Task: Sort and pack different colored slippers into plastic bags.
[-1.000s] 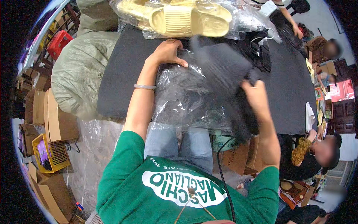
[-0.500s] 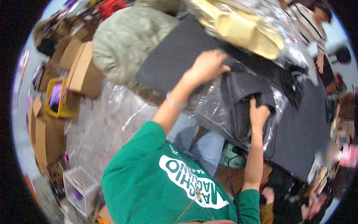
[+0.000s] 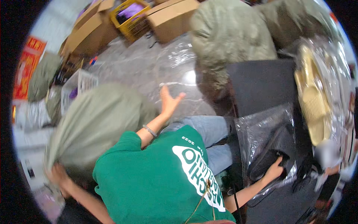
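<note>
My left hand point(image 3: 171, 101) is raised over the grey floor with thumb and fingers apart and nothing in it. A bracelet circles that wrist. On the dark table to my right, my right hand point(image 3: 275, 170) grips the edge of a soft-looking black item point(image 3: 269, 152), its fingertips partly hidden by the opening there. I cannot tell what kind of item it is. A clear plastic bag point(image 3: 248, 140) lies around it, glossy and wrinkled. Beyond, cream slide sandals point(image 3: 314, 102) lie wrapped in clear plastic.
At left, another person's hand point(image 3: 59, 180) holds a large green-grey sack point(image 3: 102, 115) close beside me. More stuffed sacks point(image 3: 231, 33) stand past the table's far end point(image 3: 261, 72). Cardboard boxes point(image 3: 173, 20), a yellow crate point(image 3: 130, 31) and a white crate point(image 3: 80, 84) sit on the floor.
My view has turned left. My left hand has left the plastic bag and swung out over the floor. My right hand stays at the black item. The sack and the other person's hand now show at left.
</note>
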`<action>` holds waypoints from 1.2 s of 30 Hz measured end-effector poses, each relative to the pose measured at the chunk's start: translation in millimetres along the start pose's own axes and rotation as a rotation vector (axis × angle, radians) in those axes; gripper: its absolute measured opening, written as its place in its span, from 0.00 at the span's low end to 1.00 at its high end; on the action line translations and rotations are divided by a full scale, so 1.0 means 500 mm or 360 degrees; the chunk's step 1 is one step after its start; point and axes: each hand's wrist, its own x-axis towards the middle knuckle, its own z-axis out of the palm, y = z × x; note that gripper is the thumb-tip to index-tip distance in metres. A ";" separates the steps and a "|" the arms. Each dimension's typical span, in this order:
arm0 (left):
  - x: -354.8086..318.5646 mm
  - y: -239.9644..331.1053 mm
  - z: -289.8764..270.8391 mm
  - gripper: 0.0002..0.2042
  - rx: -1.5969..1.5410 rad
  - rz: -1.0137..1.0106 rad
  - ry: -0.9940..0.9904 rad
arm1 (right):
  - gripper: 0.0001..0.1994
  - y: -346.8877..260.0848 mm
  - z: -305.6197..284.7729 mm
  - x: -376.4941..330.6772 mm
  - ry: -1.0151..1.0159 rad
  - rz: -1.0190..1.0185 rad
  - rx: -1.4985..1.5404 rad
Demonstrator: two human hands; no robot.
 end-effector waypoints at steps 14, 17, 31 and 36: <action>-0.072 -0.112 -0.277 0.55 -0.0037 -0.0426 0.0987 | 0.39 -0.014 -0.011 -0.020 0.0008 -0.0060 0.0117; 0.033 -0.060 -0.186 0.46 -0.0372 -0.0671 0.0998 | 0.41 0.008 0.007 -0.011 0.0079 -0.0001 -0.0016; 0.084 -0.199 0.108 0.23 0.0972 -0.0545 -0.0634 | 0.37 0.001 -0.007 -0.022 0.0100 -0.0046 0.0082; 0.025 -0.245 0.065 0.26 0.1043 -0.0297 -0.0948 | 0.36 -0.021 -0.022 -0.029 0.0088 -0.0012 0.0106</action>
